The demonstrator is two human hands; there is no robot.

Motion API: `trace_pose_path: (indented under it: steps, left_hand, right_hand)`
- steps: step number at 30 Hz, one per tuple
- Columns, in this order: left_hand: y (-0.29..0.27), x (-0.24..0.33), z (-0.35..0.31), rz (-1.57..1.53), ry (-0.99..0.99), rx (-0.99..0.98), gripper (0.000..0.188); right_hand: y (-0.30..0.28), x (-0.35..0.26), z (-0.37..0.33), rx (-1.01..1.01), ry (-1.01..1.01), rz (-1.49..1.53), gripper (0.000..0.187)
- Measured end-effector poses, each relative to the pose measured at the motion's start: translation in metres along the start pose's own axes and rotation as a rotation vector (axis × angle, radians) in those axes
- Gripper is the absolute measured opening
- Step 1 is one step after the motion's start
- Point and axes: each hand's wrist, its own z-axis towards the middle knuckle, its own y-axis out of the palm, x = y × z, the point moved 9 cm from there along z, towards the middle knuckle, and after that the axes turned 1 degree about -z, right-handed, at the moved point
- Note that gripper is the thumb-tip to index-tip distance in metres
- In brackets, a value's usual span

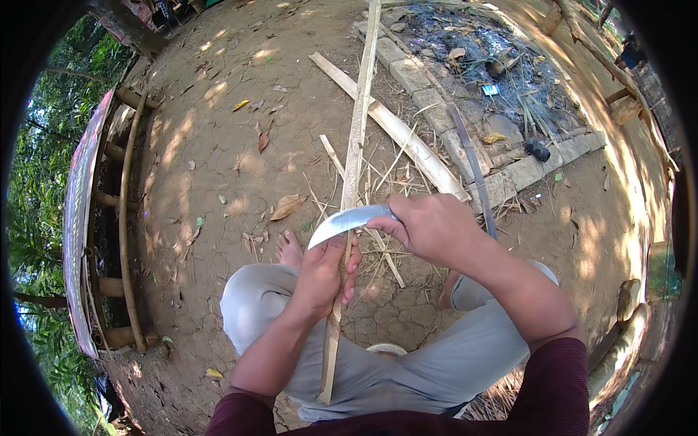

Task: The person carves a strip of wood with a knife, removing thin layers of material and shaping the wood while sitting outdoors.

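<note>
A long, narrow bamboo strip (355,156) runs from the top of the view down between my knees. My left hand (321,276) is wrapped round it just below the blade. In my right hand (430,224) is a knife with a broad, curved, shiny blade (347,221); my fingers close over its handle and hide most of it. The blade lies across the strip, close above my left hand, its tip pointing left. Whether the edge bites into the bamboo I cannot tell.
Beyond my hands a wide split bamboo piece (407,138) lies on the ground among thin shavings (385,190). A dark, long blade-like piece (471,160) leans by the brick border (436,109) of an ash pit (502,65). At left stands a bamboo rail (127,218).
</note>
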Motion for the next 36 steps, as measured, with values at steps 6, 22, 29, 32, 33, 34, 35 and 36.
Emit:
trace_pose_path:
  steps: [6,22,29,32,33,34,35,36]
  left_hand:
    - [0.010,-0.007,0.000,-0.008,-0.021,-0.003,0.036]
    - [0.023,-0.008,-0.021,0.108,-0.098,-0.151,0.037]
    - [0.029,-0.009,-0.023,-0.277,-0.199,-0.301,0.033]
    - [0.035,0.003,-0.018,-0.213,-0.141,-0.232,0.033]
    - [0.037,0.004,-0.017,-0.152,-0.117,-0.210,0.033]
    - [0.039,0.005,-0.018,-0.089,-0.091,-0.182,0.034]
    - [0.044,0.004,-0.020,-0.059,-0.095,-0.163,0.035]
    - [0.049,-0.004,-0.024,-0.073,-0.153,-0.190,0.035]
  right_hand:
    - [0.003,0.014,0.001,0.012,-0.055,-0.193,0.058]
    - [-0.091,0.134,0.031,0.148,0.434,-0.375,0.063]
    - [-0.054,0.089,0.012,0.160,0.419,-0.063,0.065]
    - [-0.049,0.042,0.008,0.078,0.241,-0.139,0.064]
    - [-0.049,0.038,0.005,0.087,0.200,-0.151,0.064]
    - [-0.050,0.036,0.005,0.097,0.156,-0.157,0.063]
    - [-0.057,0.044,0.005,0.084,0.117,-0.243,0.063]
    - [-0.070,0.072,0.009,0.156,0.219,-0.231,0.061]
